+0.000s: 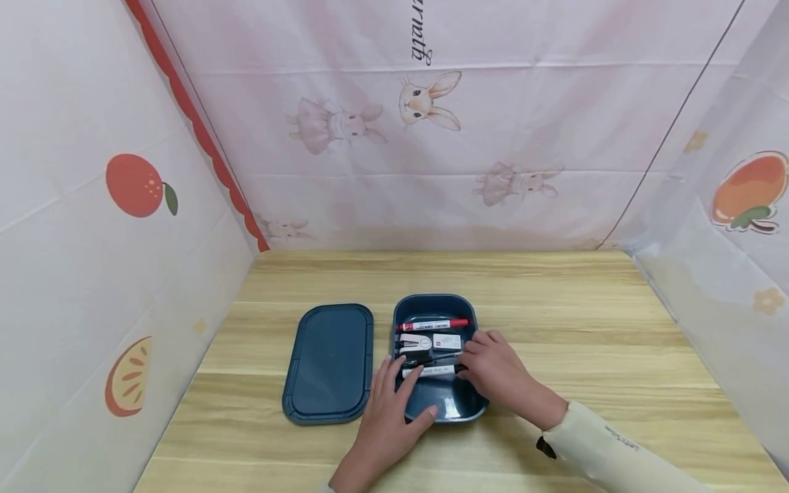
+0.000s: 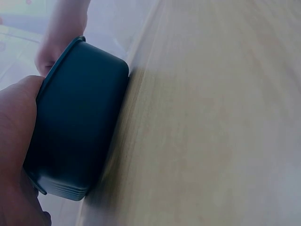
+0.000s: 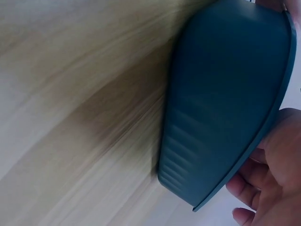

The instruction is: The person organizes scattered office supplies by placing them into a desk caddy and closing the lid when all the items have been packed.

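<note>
Two hands at a navy box of stationery

The navy plastic box (image 1: 453, 397) stands upright on the wood-grain table (image 1: 555, 308), its lid (image 1: 329, 359) lying flat to the left, just apart. The left hand (image 1: 388, 418) reaches over the near left part of the rim, fingers spread and wrapped round nothing, tips close to the left end of a white marker with a black cap (image 1: 435, 371). The right hand (image 1: 501, 373) bends its fingers over the right rim by that cap; whether they pinch the marker cannot be told.

The marker lies crosswise inside the box. Beyond it are a thin dark pen (image 1: 440, 357), then a white-and-black stationery piece (image 1: 416, 344) on the left and a white eraser (image 1: 446, 342) on the right. A red-capped marker (image 1: 433, 324) lies farthest.

A pale sleeve (image 1: 616, 448) covers the right forearm. A pink rabbit-print cloth (image 1: 425, 103) hangs behind the table's far edge.
</note>
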`<state>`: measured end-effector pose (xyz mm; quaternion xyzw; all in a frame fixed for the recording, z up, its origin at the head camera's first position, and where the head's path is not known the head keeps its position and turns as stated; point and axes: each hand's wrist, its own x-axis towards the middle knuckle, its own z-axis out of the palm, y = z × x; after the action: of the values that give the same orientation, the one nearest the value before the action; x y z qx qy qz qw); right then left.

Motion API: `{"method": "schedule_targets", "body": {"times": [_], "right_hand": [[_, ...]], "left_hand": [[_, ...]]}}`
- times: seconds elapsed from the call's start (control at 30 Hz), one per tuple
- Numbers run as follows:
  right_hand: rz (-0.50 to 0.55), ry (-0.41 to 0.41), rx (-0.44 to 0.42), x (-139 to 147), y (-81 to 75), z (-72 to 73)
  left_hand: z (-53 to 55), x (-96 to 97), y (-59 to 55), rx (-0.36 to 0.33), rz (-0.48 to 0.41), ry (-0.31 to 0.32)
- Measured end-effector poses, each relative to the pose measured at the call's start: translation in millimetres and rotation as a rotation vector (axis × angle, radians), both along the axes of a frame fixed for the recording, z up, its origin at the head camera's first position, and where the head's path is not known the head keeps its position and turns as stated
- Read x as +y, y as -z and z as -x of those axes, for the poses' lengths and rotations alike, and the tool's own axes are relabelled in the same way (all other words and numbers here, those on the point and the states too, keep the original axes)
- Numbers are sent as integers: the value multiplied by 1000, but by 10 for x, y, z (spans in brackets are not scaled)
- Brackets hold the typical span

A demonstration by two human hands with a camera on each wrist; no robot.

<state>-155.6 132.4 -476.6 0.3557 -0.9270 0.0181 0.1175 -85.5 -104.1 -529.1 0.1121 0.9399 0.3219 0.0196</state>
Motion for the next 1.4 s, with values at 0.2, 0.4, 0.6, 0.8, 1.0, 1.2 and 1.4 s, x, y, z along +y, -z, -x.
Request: {"method": "schedule_targets", "body": {"times": [0.2, 0.4, 0.6, 0.8, 1.0, 1.2, 1.4], "right_hand": [[-94, -5, 22, -39, -13, 26], [-137, 2, 34, -58, -16, 42], [-184, 1, 55, -93, -23, 62], [-224, 20, 46, -159, -33, 79], [-316, 38, 30, -200, -13, 85], [-361, 28, 56, -205, 45, 104], [-347, 25, 39, -204, 44, 92]], "left_hand": [[4, 6, -1, 4, -6, 0], [-2, 8, -12, 13, -20, 1], [-3, 4, -26, 2, -19, -1], [8, -8, -26, -6, -18, -2], [4, -6, -11, -26, -19, 3], [-3, -4, -11, -32, -20, -4], [-6, -1, -21, -36, -14, -9]]}}
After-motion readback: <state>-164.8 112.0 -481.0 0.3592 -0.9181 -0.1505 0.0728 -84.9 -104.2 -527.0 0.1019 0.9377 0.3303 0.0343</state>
